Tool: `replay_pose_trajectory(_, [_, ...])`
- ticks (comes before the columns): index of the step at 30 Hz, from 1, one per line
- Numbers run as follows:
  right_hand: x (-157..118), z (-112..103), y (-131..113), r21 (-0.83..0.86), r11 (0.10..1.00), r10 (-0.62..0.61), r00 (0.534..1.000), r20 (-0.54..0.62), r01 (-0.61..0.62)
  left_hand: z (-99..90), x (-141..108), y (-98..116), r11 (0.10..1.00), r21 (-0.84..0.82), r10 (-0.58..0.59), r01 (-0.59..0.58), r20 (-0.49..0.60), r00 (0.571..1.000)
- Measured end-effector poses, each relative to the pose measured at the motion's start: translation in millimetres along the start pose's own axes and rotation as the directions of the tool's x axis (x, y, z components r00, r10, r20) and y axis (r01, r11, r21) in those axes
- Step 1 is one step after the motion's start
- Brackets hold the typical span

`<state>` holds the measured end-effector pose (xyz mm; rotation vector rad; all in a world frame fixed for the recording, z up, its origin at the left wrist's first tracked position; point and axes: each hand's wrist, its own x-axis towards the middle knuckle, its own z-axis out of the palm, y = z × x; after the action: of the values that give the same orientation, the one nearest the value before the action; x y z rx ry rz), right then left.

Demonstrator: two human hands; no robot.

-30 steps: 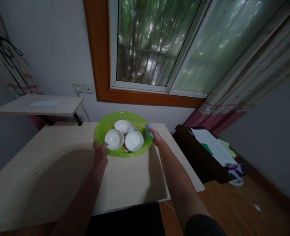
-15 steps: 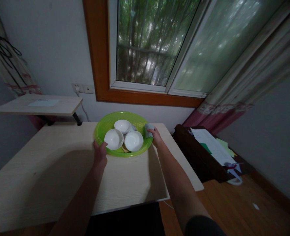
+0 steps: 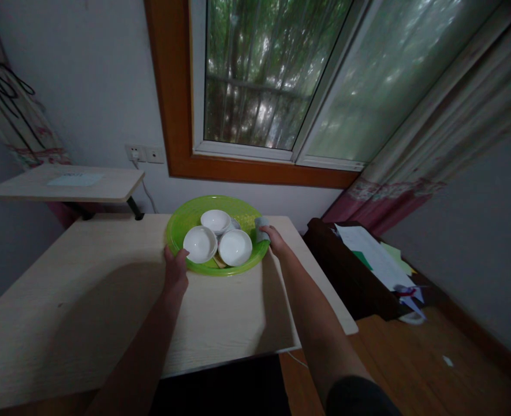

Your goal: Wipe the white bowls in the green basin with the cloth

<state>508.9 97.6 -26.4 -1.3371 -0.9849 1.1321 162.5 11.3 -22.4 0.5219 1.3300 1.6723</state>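
The green tray (image 3: 185,222) is located at the rear of the bench (image 3: 220,323), close to the wall (image 3: 238,190) below the window (image 3: 259,86). The left hand (image 3: 176,268) grips the tray's near-left rim: the thumb lies over the rim beside the left bowl (image 3: 200,244), and the fingers are partly closed around the outer side, their tips hidden. The right hand (image 3: 275,237) is at the right rim, with thumb and fingers closed on a grey cloth (image 3: 261,228); whether it also clamps the rim cannot be determined. The right bowl (image 3: 235,248) and rear bowl (image 3: 216,221) complete a close group of white, upright bowls inside the tray.
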Motion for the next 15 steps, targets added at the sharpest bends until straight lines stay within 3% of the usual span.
replay_pose_trajectory(3, [4,0,1,0.011,1.000,0.002,0.993,-0.115,-0.001,0.5,0,0,1.000,-0.001,-0.004,0.004,-0.012,1.000])
replay_pose_trajectory(6, [2,5,1,0.112,0.993,-0.016,0.990,-0.142,0.032,0.3,1,-1,1.000,0.007,-0.007,0.007,-0.011,1.000])
replay_pose_trajectory(10, [-6,10,-5,0.189,0.982,0.013,0.999,-0.045,-0.004,-0.1,2,-1,1.000,-0.004,-0.007,0.007,0.006,1.000])
replay_pose_trajectory(15, [-14,12,-17,0.207,0.965,0.141,0.983,0.116,-0.163,0.5,2,1,1.000,-0.012,-0.012,0.012,-0.005,1.000])
